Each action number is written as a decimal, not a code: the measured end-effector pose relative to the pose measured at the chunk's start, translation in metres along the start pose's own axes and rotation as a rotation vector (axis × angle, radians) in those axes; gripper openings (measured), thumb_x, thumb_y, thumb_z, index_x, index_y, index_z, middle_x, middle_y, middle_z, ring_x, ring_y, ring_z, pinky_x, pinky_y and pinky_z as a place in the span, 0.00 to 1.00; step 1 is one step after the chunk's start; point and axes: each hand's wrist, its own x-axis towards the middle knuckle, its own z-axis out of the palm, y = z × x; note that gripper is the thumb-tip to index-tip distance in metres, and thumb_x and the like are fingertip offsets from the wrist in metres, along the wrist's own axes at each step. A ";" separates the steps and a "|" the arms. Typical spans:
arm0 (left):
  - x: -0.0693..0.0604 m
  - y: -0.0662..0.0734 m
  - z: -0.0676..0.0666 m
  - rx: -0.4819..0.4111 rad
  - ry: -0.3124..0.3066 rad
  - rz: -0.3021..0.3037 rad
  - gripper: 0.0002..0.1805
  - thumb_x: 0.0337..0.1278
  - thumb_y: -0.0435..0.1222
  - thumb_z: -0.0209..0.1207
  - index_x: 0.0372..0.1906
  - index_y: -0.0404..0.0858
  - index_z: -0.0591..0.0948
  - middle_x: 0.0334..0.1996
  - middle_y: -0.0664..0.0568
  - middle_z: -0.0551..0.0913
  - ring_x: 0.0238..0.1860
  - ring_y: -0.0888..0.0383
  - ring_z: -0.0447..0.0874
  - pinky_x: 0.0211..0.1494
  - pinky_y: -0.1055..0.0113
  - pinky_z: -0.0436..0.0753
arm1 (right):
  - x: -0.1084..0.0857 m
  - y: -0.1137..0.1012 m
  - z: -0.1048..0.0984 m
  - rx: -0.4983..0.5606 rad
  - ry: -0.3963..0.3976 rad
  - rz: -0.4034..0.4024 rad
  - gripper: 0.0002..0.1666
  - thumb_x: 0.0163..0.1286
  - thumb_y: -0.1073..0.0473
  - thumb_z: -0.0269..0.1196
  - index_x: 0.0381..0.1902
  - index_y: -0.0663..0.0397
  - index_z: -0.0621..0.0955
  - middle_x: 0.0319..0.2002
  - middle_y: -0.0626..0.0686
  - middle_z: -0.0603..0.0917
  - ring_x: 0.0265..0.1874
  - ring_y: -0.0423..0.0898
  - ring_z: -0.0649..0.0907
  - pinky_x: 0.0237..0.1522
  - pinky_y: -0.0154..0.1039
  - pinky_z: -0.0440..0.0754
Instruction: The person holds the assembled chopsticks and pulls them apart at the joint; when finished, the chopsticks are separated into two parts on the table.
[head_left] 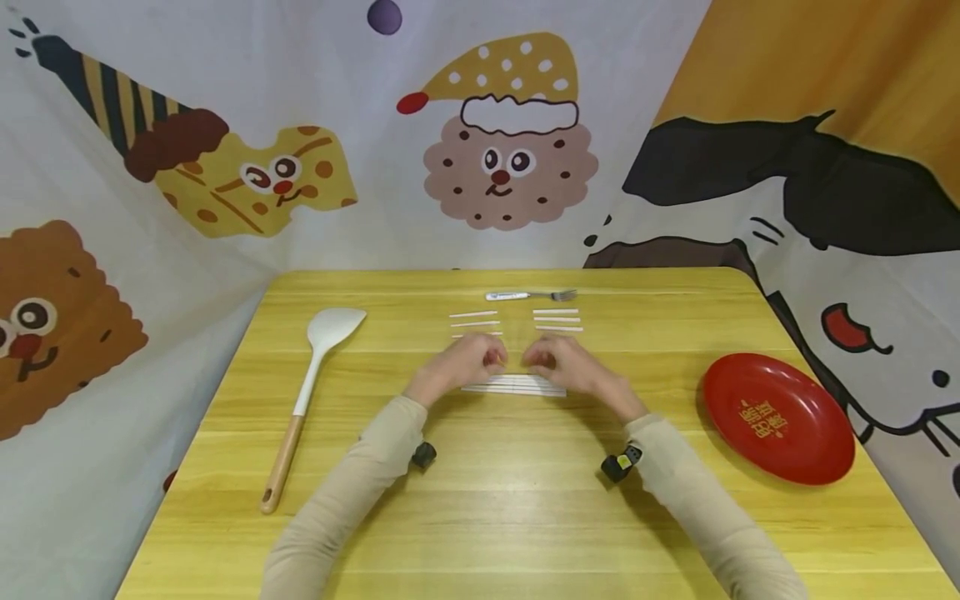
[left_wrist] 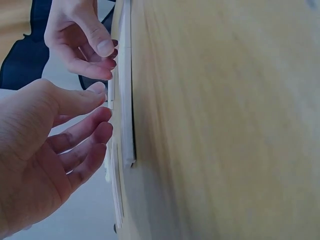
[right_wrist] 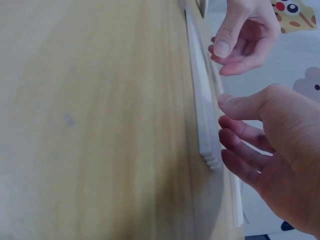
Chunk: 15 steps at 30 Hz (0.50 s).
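Note:
Several white sticks (head_left: 513, 386) lie side by side in a flat row on the wooden table, below both hands in the head view. My left hand (head_left: 472, 357) hovers by the row's left part, its fingers bent loosely; the left wrist view shows a gap between thumb and fingers of that hand (left_wrist: 55, 135). Over the right part is my right hand (head_left: 566, 362), facing the left one with space between them. In the right wrist view this hand (right_wrist: 275, 145) has its thumb and fingers apart, holding nothing. The sticks (right_wrist: 202, 105) show their ends there.
Beyond the hands lie three thin white sticks (head_left: 474, 323) at left and three (head_left: 557, 319) at right. A fork (head_left: 517, 296) lies behind them. A white spatula with a wooden handle (head_left: 303, 392) is at left, a red oval plate (head_left: 780, 417) at right. A printed cloth (head_left: 375, 167) hangs behind.

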 end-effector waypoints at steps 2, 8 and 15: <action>0.001 -0.001 0.002 0.012 0.004 0.016 0.09 0.63 0.29 0.63 0.47 0.36 0.86 0.43 0.49 0.87 0.43 0.57 0.84 0.49 0.66 0.84 | -0.002 0.000 0.002 0.015 -0.011 0.008 0.10 0.65 0.68 0.69 0.44 0.57 0.87 0.40 0.51 0.87 0.37 0.42 0.84 0.42 0.34 0.85; 0.000 -0.002 0.006 0.034 -0.018 0.007 0.08 0.63 0.30 0.65 0.46 0.37 0.86 0.35 0.52 0.85 0.35 0.60 0.78 0.44 0.68 0.82 | -0.004 0.001 0.005 0.030 -0.012 0.012 0.10 0.65 0.68 0.68 0.45 0.57 0.87 0.39 0.50 0.85 0.36 0.41 0.83 0.40 0.33 0.85; 0.000 0.000 0.005 0.009 -0.044 -0.040 0.08 0.62 0.29 0.63 0.45 0.38 0.86 0.33 0.54 0.83 0.33 0.61 0.77 0.41 0.68 0.81 | -0.003 0.002 0.006 0.038 -0.011 0.016 0.10 0.66 0.68 0.68 0.45 0.55 0.88 0.39 0.50 0.85 0.36 0.41 0.83 0.40 0.33 0.85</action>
